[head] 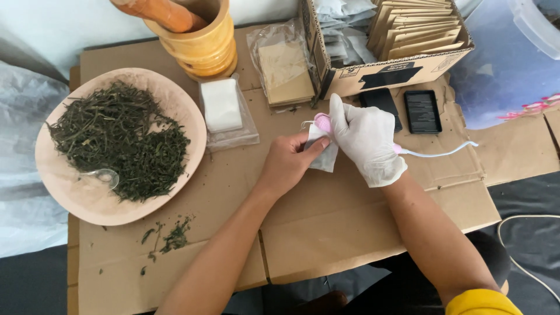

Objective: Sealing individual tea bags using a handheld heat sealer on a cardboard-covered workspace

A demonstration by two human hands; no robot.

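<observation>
heat looks like the main hazard: the gloved right hand (367, 143) grips a pink handheld sealer (322, 123) with fingers wrapped close around it, its white cord (440, 154) trailing right, and the tool presses on the top of a small white tea bag (324, 153) at the middle of the cardboard sheet (326, 233). the bare left hand (287, 163) pinches that bag between thumb and fingers, just beside the tool, so a slip could likely burn the ungloved fingertips or leave a crooked, open seam. a tug on the cord could also drag the tool off line. by count: one shallow dish (61, 175) of dried green leaves (119, 146) at far left with one spoon (104, 176) in it, one wooden mortar (201, 44) with one pestle (160, 11), two clear packets of blanks (224, 108), one open carton (396, 67) of envelopes, two black devices (421, 111) at the far right.
</observation>
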